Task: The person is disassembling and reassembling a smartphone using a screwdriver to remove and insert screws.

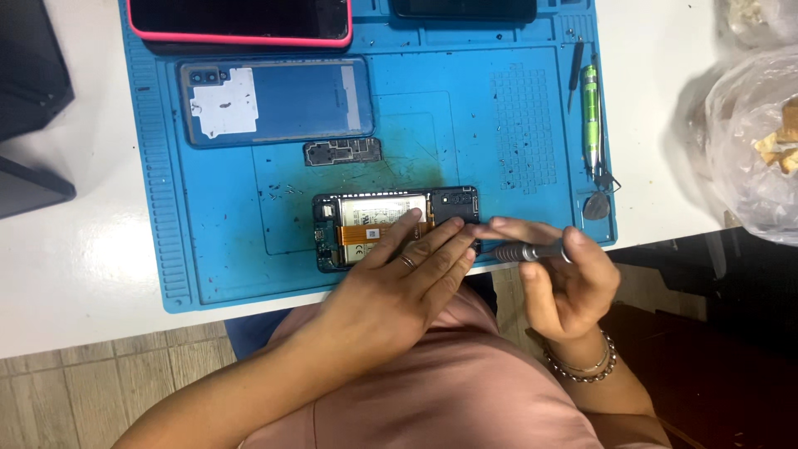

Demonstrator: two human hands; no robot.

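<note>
The opened phone (374,229), light, stiff and likely fragile inside, best held by its frame edges, lies near the surface's front edge under the flat left hand (411,274), while the right hand (565,278) grips a screwdriver (528,251).

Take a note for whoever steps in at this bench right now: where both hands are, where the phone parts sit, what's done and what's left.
Left hand: flat on the opened phone, pinning it to the blue mat.
Right hand: gripping a grey screwdriver, tip at the phone's right end.
Done: back cover is off and lies at the mat's upper left; a small black plate lies above the phone; battery and orange ribbon exposed.
Left: battery and board are not yet out.
A green screwdriver lies at the mat's right edge.
</note>
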